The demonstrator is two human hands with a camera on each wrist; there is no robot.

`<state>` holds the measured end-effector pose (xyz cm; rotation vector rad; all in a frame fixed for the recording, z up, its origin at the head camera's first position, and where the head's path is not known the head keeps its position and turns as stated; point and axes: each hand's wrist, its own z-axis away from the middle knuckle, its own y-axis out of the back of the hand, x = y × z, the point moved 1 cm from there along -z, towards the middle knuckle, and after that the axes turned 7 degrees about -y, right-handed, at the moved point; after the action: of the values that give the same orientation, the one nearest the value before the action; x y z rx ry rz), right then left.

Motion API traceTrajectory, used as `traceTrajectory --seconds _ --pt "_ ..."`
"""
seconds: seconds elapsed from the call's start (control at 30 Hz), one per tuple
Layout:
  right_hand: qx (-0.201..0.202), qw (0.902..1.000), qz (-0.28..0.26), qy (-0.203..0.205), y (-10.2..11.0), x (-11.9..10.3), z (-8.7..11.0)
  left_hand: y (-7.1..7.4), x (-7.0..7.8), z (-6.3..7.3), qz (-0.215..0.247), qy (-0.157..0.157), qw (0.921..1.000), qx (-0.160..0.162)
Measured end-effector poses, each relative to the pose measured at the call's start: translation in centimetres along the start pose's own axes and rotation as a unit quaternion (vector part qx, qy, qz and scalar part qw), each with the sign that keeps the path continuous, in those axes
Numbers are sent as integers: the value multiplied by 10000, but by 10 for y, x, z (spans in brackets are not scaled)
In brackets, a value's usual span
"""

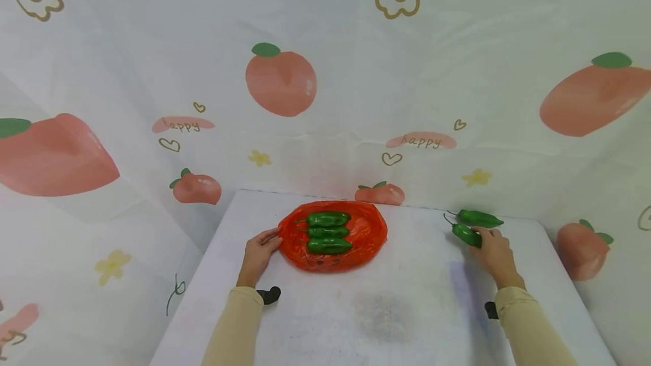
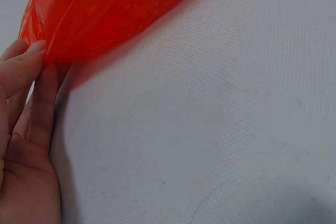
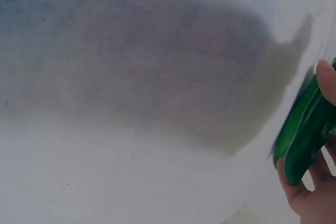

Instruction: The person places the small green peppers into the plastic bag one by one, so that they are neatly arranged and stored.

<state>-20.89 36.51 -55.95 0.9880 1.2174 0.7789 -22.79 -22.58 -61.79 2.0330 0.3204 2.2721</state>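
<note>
Three green peppers point(image 1: 329, 232) lie side by side on a red plastic bag point(image 1: 370, 237), which is spread into an oval with a raised rim. At the bag's left edge my left hand point(image 1: 258, 253) pinches the thin plastic point(image 2: 100, 24) between thumb and fingers. Over on the right, my right hand point(image 1: 493, 253) holds a green pepper point(image 1: 465, 235) by its blunt end, its thin stem pointing up and left. Just behind it another green pepper point(image 1: 480, 218) lies on the table. The right wrist view shows the held pepper point(image 3: 310, 137) between thumb and fingers.
The white table point(image 1: 325, 321) ends at a wall sheet point(image 1: 335, 151) printed with fruit and flowers, close behind the peppers on the right. A dark strap end point(image 1: 269, 296) sticks out by the left wrist, and another point(image 1: 491, 310) by the right.
</note>
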Motion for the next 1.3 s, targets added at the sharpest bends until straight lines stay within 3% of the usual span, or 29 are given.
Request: traceTrajectory --seconds 0.33,0.83,1.13,1.3 --pt "393 9976 -155 553 7 -26 5 2 -1 -1 -122 -41 9999 15" --pt "300 9947 -429 890 7 -50 10 1 -3 -2 3 30 10000 -61" --pt "605 9891 -452 1268 5 -66 14 2 -3 -1 8 55 10000 -25" --pt "587 9888 -441 1298 4 -75 16 1 -2 -1 -30 130 9999 -48"
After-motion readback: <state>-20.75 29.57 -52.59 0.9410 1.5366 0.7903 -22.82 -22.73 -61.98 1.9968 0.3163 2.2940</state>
